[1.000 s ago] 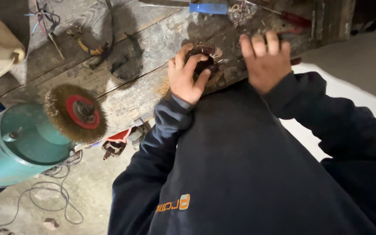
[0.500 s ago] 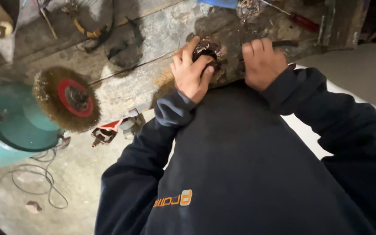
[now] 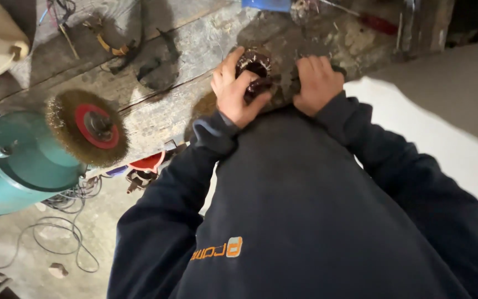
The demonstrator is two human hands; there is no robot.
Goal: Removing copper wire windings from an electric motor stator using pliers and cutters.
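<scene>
Left hand (image 3: 236, 91) clamped around dark round wound part (image 3: 254, 69), held at near edge of worn wooden workbench (image 3: 195, 50). Right hand (image 3: 316, 83) closed in a fist just beside it, contents hidden. Wire brush wheel (image 3: 87, 127) on teal motor (image 3: 12, 166) well apart, leftward

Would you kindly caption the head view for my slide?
Both hands, left hand and right hand, grip a dark round part on a worn workbench.
</scene>
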